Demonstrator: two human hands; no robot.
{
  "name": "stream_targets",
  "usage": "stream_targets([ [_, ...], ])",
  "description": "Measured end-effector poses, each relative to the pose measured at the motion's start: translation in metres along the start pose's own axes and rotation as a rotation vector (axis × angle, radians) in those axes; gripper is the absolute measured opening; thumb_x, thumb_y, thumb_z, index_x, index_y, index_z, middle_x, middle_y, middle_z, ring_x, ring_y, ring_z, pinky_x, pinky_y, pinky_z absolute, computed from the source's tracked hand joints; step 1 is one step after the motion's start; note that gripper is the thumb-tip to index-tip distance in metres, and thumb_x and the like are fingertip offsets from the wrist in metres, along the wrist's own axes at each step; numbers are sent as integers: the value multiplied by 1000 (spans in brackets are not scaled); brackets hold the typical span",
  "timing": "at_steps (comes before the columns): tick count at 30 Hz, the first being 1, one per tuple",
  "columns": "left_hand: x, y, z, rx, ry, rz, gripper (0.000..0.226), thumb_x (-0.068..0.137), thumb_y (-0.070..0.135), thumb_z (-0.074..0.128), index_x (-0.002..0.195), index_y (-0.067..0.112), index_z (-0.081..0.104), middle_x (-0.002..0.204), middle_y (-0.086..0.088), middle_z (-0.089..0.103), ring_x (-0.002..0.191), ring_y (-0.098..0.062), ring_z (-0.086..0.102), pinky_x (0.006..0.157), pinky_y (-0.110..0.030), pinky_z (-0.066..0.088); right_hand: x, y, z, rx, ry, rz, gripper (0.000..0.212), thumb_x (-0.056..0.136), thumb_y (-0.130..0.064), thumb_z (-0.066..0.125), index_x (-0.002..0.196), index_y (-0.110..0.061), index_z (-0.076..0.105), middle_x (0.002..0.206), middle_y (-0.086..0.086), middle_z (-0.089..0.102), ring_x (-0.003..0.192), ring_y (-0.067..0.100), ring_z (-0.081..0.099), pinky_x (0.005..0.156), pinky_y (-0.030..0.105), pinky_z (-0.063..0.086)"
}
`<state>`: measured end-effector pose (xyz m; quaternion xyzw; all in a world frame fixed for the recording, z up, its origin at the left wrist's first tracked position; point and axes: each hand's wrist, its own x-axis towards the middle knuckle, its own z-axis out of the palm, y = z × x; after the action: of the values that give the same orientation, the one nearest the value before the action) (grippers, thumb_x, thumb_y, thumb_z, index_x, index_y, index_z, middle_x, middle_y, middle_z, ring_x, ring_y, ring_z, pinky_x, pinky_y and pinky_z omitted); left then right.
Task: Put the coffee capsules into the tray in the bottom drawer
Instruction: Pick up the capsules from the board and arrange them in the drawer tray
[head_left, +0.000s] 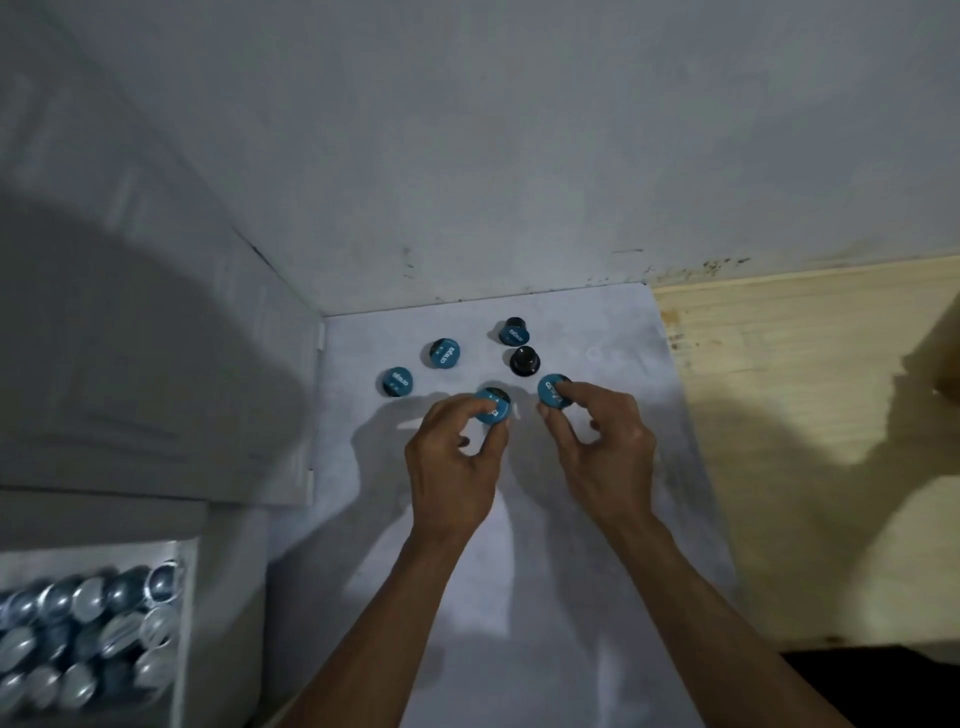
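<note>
Each hand's fingers are pinched on a small blue-lidded dark plastic coffee capsule: left hand (457, 457) on one (492, 405), right hand (602, 441) on another (553, 391) at its 11 o'clock. They look light and rigid, so grip the rim.

Six capsules (445, 354) on surface; two hands (451, 457).

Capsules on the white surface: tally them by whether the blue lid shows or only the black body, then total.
Blue lid showing: 5
Black body only: 1
Total: 6
The left hand and right hand each grip one blue-lid capsule.
</note>
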<state>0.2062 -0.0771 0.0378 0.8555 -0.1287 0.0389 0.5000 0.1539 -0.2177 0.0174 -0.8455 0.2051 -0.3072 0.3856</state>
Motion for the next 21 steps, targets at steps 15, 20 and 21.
stream_targets([
  [15, -118, -19, -286, -11, 42, 133, 18, 78, 22, 77, 94, 20, 71, 101, 13, 69, 88, 2, 63, 72, -18, 53, -165, -217, 23, 189, -64, -19, 28, 77, -24, 80, 102, -18, 73, 96, -3, 71, 84, 9, 63, 64, 11, 46],
  [20, -152, -54, -392, 42, 124, 84, 23, 74, 19, 82, 93, 26, 71, 98, 30, 63, 84, 6, 63, 72, -15, 53, -228, -278, 54, 213, -174, -46, 28, 76, -24, 81, 102, -20, 73, 91, -3, 71, 80, 8, 64, 62, 12, 48],
  [21, -153, -61, -408, 53, 141, 58, 22, 74, 19, 82, 92, 25, 72, 96, 28, 64, 82, 5, 64, 71, -16, 54, -235, -286, 61, 216, -201, -36, 28, 76, -23, 81, 102, -21, 73, 91, -3, 71, 80, 8, 63, 62, 13, 48],
])
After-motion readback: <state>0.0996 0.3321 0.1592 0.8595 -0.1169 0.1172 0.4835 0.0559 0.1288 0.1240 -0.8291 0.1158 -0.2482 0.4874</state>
